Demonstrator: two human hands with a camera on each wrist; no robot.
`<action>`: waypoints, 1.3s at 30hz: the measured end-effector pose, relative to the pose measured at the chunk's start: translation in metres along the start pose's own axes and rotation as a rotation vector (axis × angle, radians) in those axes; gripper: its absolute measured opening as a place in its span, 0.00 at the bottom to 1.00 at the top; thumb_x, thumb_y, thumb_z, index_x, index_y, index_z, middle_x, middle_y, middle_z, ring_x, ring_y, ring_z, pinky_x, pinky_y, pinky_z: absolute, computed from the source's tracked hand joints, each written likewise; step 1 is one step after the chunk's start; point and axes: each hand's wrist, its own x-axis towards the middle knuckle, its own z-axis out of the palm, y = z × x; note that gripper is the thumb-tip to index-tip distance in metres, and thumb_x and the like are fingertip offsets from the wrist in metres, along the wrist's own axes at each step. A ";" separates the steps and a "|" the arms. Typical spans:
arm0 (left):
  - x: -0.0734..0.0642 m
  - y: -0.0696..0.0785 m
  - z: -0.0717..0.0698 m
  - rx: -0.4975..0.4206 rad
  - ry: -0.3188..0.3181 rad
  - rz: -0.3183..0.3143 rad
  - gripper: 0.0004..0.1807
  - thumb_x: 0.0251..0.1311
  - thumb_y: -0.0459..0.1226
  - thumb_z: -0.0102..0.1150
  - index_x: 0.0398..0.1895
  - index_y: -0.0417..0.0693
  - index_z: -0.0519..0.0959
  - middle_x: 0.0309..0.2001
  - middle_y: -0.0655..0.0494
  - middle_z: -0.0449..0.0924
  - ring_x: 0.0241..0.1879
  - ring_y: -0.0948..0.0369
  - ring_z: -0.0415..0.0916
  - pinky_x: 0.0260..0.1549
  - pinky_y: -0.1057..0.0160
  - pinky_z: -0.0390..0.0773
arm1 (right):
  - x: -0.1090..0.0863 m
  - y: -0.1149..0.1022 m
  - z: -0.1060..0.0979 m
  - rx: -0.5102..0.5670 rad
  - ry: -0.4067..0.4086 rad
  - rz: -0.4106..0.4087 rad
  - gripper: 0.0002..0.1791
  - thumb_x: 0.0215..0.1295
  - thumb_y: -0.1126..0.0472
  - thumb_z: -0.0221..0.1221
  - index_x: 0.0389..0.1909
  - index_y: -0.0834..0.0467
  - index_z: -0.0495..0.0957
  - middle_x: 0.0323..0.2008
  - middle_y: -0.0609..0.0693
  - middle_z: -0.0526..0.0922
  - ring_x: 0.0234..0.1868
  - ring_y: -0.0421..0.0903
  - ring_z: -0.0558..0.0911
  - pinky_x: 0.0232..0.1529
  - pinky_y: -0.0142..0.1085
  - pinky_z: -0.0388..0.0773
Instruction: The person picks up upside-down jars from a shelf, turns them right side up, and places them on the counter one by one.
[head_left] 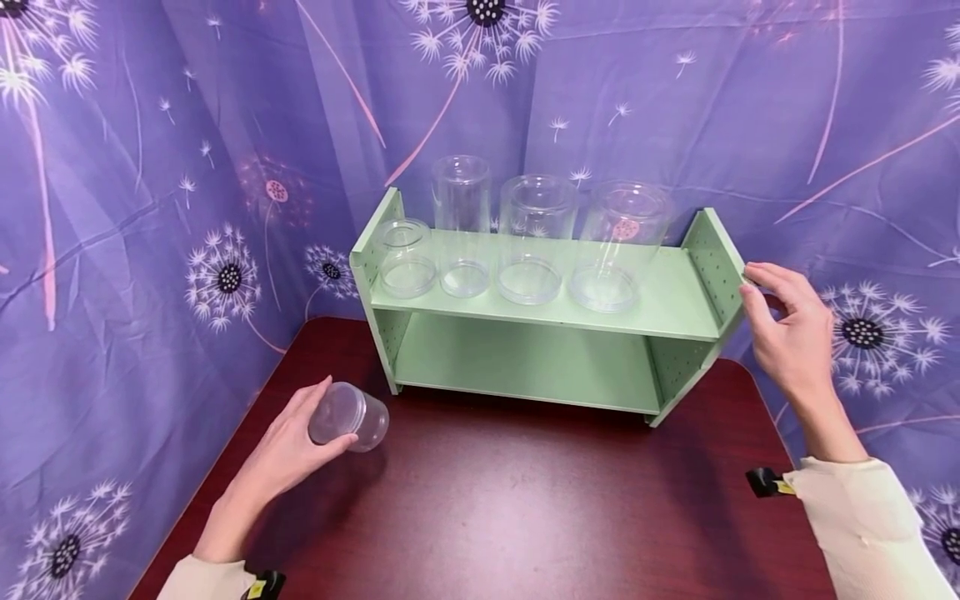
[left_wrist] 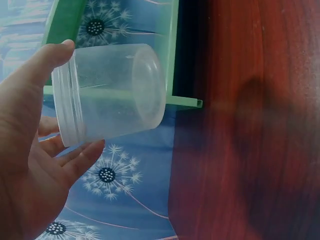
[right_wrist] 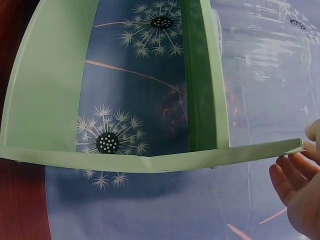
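Note:
My left hand point(head_left: 288, 442) grips a small clear plastic jar point(head_left: 371, 422) by its lid end, holding it tilted above the table's left side. In the left wrist view the jar point(left_wrist: 112, 92) lies sideways between thumb and fingers, its base pointing away from the palm. My right hand point(head_left: 797, 333) pinches the top front corner of the right side panel of a green two-tier shelf point(head_left: 675, 292). The right wrist view shows the fingers point(right_wrist: 286, 187) at that panel's end. On the upper tier stand a short clear jar point(head_left: 407, 271), a tall narrow one point(head_left: 462, 225) and two wider ones point(head_left: 531, 250).
The shelf's lower tier point(head_left: 525, 358) lies under the row of jars. A dark red wooden table point(head_left: 510, 500) carries the shelf. Purple curtains point(head_left: 600, 100) with dandelion prints hang behind and at both sides, close to the table's edges.

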 end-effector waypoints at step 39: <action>0.006 -0.031 0.064 0.021 -0.105 -0.025 0.54 0.48 0.48 0.81 0.73 0.30 0.66 0.64 0.31 0.73 0.63 0.39 0.72 0.61 0.38 0.73 | -0.009 -0.033 0.001 0.079 0.045 -0.008 0.15 0.68 0.76 0.57 0.53 0.73 0.83 0.55 0.64 0.84 0.53 0.32 0.79 0.49 0.17 0.72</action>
